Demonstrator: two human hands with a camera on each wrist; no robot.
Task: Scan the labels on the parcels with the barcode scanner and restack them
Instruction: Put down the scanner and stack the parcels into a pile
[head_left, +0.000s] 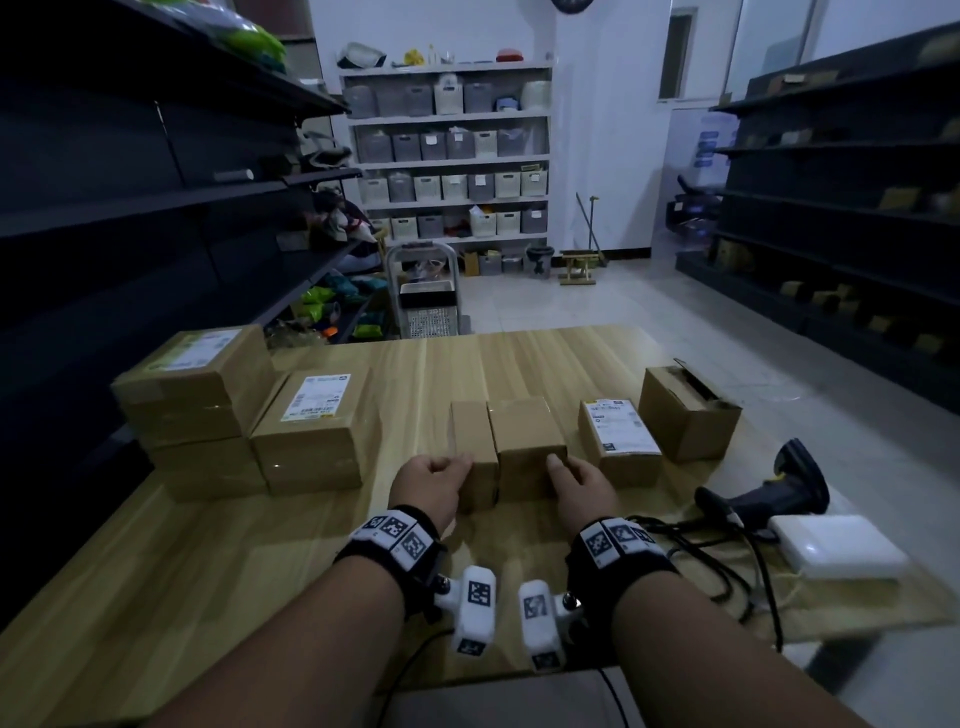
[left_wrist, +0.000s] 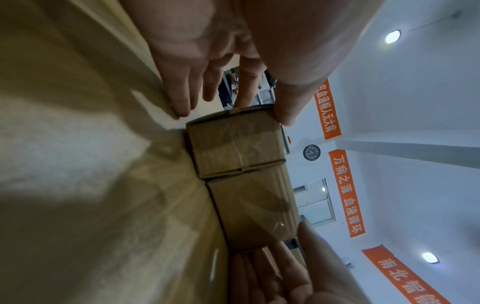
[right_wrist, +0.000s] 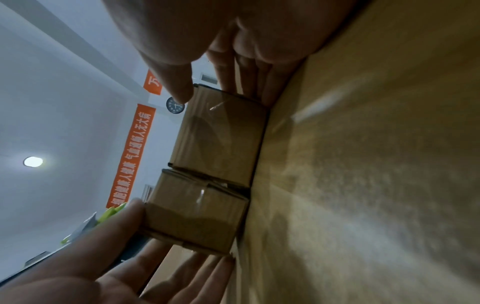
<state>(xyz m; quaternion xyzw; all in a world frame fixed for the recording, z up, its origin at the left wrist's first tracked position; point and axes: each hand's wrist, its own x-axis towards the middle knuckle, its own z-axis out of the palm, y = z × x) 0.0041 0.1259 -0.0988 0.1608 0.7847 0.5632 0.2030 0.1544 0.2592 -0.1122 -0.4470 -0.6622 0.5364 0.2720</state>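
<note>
A: What are the hands doing?

B: The left hand (head_left: 434, 480) grips the narrow brown cardboard parcel (head_left: 474, 451), thumb on its top edge, fingers along its outer side. The right hand (head_left: 581, 486) holds the wider brown cardboard parcel (head_left: 527, 444) the same way. Both parcels stand touching on the pale wooden surface (head_left: 260, 561).

A: And around that pair?

B: Right of it lies a labelled brown parcel (head_left: 618, 434), then an opened brown carton (head_left: 688, 413). The black handheld barcode scanner (head_left: 769, 491) rests further right, nearer the person. Left of the pair stand larger labelled brown boxes (head_left: 311, 431).
</note>
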